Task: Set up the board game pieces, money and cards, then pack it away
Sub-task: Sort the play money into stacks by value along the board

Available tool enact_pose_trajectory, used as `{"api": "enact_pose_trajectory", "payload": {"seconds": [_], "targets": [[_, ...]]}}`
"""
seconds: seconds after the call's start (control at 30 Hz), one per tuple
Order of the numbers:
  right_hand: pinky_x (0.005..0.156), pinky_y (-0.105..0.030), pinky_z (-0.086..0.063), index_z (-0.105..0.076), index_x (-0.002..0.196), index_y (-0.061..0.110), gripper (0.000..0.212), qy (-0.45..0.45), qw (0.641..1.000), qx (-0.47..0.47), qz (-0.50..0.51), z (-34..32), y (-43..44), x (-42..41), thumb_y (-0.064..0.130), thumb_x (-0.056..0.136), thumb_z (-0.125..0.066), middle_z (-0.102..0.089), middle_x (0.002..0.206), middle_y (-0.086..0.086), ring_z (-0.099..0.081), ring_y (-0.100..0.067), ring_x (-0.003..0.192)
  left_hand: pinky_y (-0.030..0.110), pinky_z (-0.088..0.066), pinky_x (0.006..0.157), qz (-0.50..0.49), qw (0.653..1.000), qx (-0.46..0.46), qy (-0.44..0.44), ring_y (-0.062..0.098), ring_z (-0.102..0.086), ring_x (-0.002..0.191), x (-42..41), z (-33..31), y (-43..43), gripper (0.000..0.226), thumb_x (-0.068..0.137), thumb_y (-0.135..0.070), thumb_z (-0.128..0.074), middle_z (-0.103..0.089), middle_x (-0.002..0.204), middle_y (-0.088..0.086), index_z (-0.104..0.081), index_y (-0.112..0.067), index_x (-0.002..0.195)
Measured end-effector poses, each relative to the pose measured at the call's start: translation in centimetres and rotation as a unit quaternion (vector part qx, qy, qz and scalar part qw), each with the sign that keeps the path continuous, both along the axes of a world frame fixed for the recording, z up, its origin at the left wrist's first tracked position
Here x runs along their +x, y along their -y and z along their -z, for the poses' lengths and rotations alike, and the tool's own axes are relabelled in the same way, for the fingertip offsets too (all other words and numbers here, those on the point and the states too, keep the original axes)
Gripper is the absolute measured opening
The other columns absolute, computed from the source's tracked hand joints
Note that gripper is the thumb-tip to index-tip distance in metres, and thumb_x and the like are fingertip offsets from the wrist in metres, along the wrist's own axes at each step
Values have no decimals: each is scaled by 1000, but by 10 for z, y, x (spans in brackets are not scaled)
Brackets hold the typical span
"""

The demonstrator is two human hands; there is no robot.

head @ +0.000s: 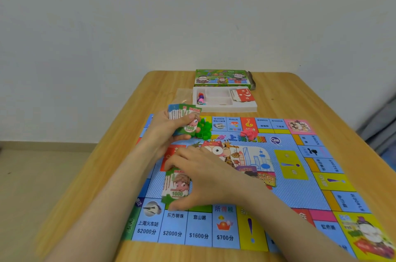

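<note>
**Squaring the 1000s pile on the board**

The 1000 notes (pixel 176 186) lie flat on the board (pixel 300 186), near-left, just inside the property row. My right grip (pixel 201 176) spans them, thumb at the near edge and fingers curled over the far edge, clamped on the stack. My left grip (pixel 165 133) is closed round a fan of notes (pixel 184 116), held above the board's far-left corner.

Judgement: tap the edges square before letting go. Lay the next denomination beside this pile, not overlapping.

Green houses (pixel 203 130) and red pieces (pixel 248 133) sit on the far side of the board. The tray (pixel 235 109) and box (pixel 222 78) are beyond, on the bench (pixel 300 94).

Risk: my forearm crosses the board and could drag it as I lift.
</note>
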State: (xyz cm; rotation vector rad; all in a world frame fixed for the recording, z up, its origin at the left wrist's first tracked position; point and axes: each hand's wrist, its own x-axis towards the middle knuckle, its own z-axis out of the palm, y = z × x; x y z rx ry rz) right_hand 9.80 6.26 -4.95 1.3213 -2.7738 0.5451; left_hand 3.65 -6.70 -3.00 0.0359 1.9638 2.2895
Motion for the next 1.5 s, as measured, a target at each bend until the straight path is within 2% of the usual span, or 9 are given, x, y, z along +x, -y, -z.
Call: {"api": "enact_pose_trajectory", "payload": {"seconds": [0.1,0.23,0.33,0.43,0.63,0.87,1.2,1.33,1.5], "targets": [[88,-30,-34,-53,118,20,58,-27,1000,-14,0,0,0,0,56,76,-68,-51,116,5,-44,-10,105,18,-51,44,2,1000,4,2,12,-69,58,0,0,-1,7,82,-6,-68,-74,76,2,-67,-11,88],[71,-21,-35,-62,89,16,36,-88,978,-179,66,-2,3,-5,50,82,-54,-57,87,6,-48,-5,79,30,-55,61,10,1000,21,5,16,-67,61,0,1,-1,14,72,-10,-73,-73,75,6,-68,-9,85],[63,-18,-39,-59,83,14,22,-109,929,-313,165,-2,2,-13,34,85,-52,-51,83,7,-44,-2,69,21,-51,46,22,1000,22,-7,10,-64,53,2,0,-2,7,77,-4,-69,-69,65,1,-65,-8,80],[63,-24,-42,-58,93,14,14,-90,896,-360,246,-2,-6,-20,26,85,-59,-47,89,7,-45,-2,73,18,-49,42,48,999,16,10,8,-64,55,4,-3,-4,20,69,-11,-72,-70,69,-1,-66,-9,88],[62,-19,-37,-48,104,15,23,-61,888,-365,273,-3,-8,-20,15,86,-62,-37,84,19,-44,2,74,17,-48,40,87,996,3,15,8,-63,51,8,-6,-8,24,66,-21,-70,-69,66,-2,-66,-11,87],[67,-13,-38,-52,104,13,20,-79,884,-359,289,-3,-9,-20,7,87,-59,-47,99,4,-43,4,76,22,-54,45,106,993,28,41,14,-67,60,5,-5,-6,24,74,-28,-67,-71,76,5,-68,-11,90],[72,-8,-38,-62,90,9,14,-147,857,-418,262,-4,-12,-23,-4,85,-57,-57,88,-1,-46,0,78,22,-55,50,87,994,61,36,18,-70,73,5,-4,-4,37,70,-18,-68,-72,89,7,-62,-7,106],[63,-23,-47,-58,86,13,14,-21,837,-503,217,-14,-8,-17,-1,86,-61,-59,85,-4,-56,-15,72,23,-55,53,56,995,74,32,14,-70,69,1,-3,-2,20,84,-8,-61,-74,82,5,-62,-4,103],[51,-22,-45,-57,89,10,12,188,803,-540,171,-20,-9,-10,-2,88,-59,-62,86,-3,-57,-15,57,23,-53,51,31,996,73,26,14,-69,64,-2,-1,1,18,91,-7,-56,-73,79,5,-61,-3,108]]}}
